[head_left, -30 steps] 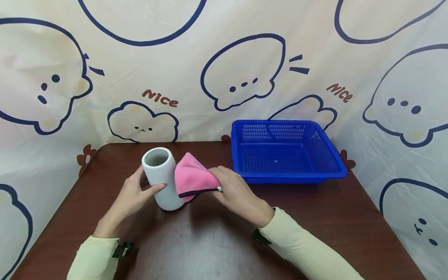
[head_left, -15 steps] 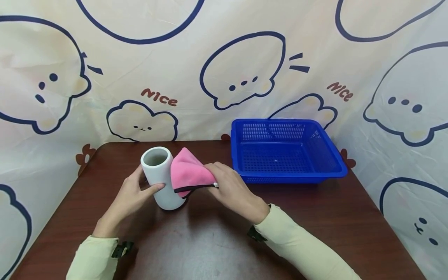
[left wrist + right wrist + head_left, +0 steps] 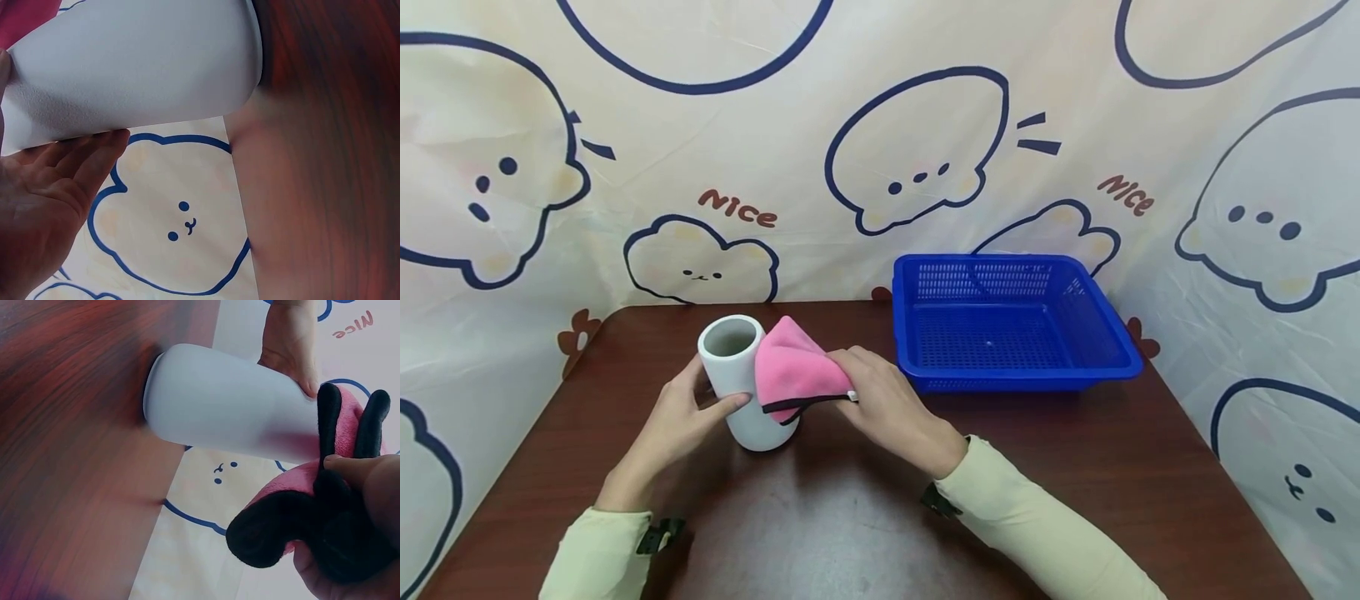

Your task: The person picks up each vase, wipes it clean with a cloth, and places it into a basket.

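A white ceramic vase (image 3: 754, 421) stands upright on the table, its round mouth facing up. My left hand (image 3: 673, 421) holds it from the left side, thumb across the front and fingers reaching behind. In the left wrist view those fingers (image 3: 94, 153) lie along the vase wall. A pink cloth (image 3: 797, 367) with black edging covers the vase's upper right side. My right hand (image 3: 891, 408) grips the cloth, which is bunched and folded. The right wrist view shows the thumb pressing on the cloth's dark underside (image 3: 350, 531).
A blue plastic basket (image 3: 988, 379) with perforated walls sits at the back right of the brown wooden table (image 3: 865, 517). Printed fabric curtains (image 3: 850, 275) with cartoon outlines enclose the table at the back and both sides.
My right hand and the pink cloth have shifted left and slightly up, so the cloth overlaps more of the vase. The left hand keeps its hold, and the vase stays about in place.
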Demonstrator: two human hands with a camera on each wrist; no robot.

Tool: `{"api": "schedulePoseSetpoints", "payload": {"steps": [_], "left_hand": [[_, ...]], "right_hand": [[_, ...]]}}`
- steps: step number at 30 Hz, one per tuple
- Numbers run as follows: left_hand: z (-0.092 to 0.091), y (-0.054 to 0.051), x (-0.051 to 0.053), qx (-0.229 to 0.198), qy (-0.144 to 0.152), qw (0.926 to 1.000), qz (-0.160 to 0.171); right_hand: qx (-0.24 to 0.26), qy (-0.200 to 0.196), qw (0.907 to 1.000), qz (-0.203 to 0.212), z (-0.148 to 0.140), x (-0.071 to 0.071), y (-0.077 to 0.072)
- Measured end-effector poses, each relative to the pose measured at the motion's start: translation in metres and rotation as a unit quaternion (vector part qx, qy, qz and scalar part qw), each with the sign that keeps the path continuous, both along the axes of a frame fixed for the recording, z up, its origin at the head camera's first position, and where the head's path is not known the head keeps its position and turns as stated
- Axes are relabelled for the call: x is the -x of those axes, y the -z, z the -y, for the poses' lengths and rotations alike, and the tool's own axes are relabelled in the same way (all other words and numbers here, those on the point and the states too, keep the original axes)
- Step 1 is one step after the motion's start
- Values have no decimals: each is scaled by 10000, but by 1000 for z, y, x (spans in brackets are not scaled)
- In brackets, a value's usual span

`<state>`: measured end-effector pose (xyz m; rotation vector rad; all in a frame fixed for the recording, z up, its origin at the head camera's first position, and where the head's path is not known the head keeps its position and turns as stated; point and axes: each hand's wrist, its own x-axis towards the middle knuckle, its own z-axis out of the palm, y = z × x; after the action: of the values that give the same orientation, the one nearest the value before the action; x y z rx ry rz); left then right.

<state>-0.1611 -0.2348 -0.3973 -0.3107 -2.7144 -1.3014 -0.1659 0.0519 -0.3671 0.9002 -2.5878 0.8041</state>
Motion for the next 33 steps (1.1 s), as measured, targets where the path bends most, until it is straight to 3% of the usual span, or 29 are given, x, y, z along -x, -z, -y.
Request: {"api": "schedulePoseSetpoints", "payload": {"steps": [23, 33], "left_hand": [[-1, 0, 0, 53, 9, 9999, -90], [0, -1, 0, 53, 16, 10000, 48]], "right_hand": [[-330, 27, 9995, 2, 6, 2, -2], [-459, -8, 9989, 45, 11, 1, 1]]}}
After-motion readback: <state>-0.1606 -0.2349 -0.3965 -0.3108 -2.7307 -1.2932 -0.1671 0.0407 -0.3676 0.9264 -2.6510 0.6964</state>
